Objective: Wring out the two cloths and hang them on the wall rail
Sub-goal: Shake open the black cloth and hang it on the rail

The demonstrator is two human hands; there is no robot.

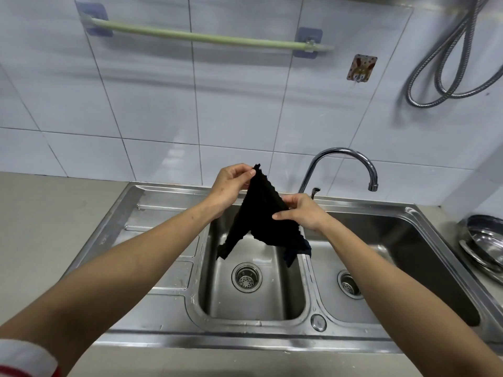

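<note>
A black cloth point(261, 213) hangs spread above the left basin of a steel double sink point(163, 270). My left hand point(231, 183) pinches its top corner. My right hand point(302, 210) pinches its right edge lower down. A dark blue piece point(295, 253), maybe a second cloth, shows behind the black one over the divider between the basins; I cannot tell whether it is separate. The pale green wall rail point(206, 36) runs across the tiles high above and nothing hangs on it.
A curved chrome tap point(348, 161) stands right behind my right hand. A coiled metal hose point(446, 63) hangs on the wall at upper right. Steel bowls point(487, 243) sit on the counter right of the sink. A sticker hook point(361, 68) is right of the rail.
</note>
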